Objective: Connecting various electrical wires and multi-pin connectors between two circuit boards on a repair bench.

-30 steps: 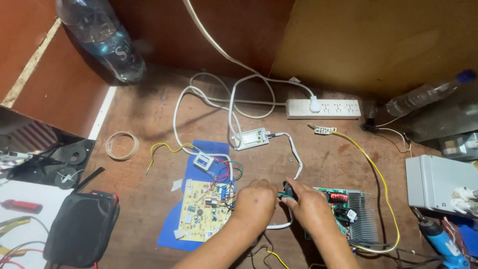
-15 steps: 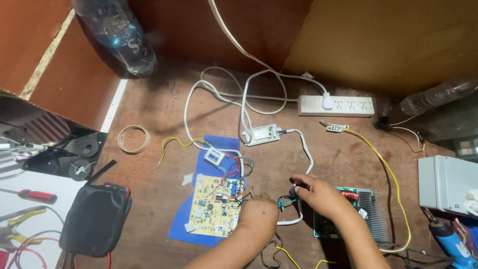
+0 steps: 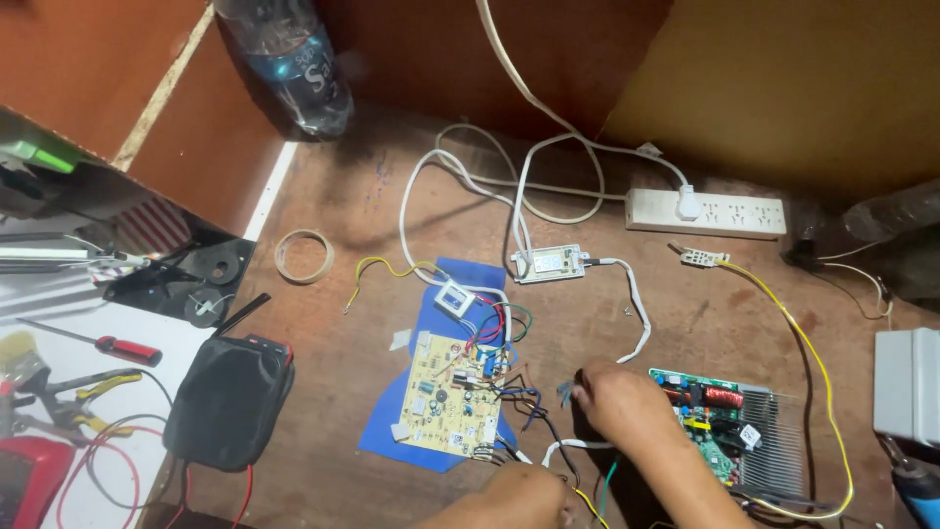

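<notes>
My right hand [image 3: 619, 404] rests on the wooden table between two boards, its fingertips pinched on a small grey connector [image 3: 566, 393]. To its left a yellow circuit board [image 3: 452, 402] lies on a blue sheet [image 3: 460, 276]. To its right sits a green circuit board [image 3: 707, 423] with a finned metal heat sink [image 3: 775, 441]. My left hand [image 3: 517, 496] is at the bottom edge, partly cut off, its fingers curled on thin black and yellow wires [image 3: 548, 453] that run from the yellow board.
A white power strip [image 3: 707, 213] and a small white box [image 3: 548, 263] lie at the back with looping white cables. A tape roll [image 3: 304, 257], black pouch [image 3: 230, 402], red-handled screwdriver [image 3: 122, 346] and water bottle [image 3: 294, 69] are to the left. A grey box [image 3: 906, 387] stands at the right.
My left hand has drawn back from the yellow board toward the bottom edge. My right hand has shifted slightly left of the green board. The view has shifted, so everything sits lower and further right.
</notes>
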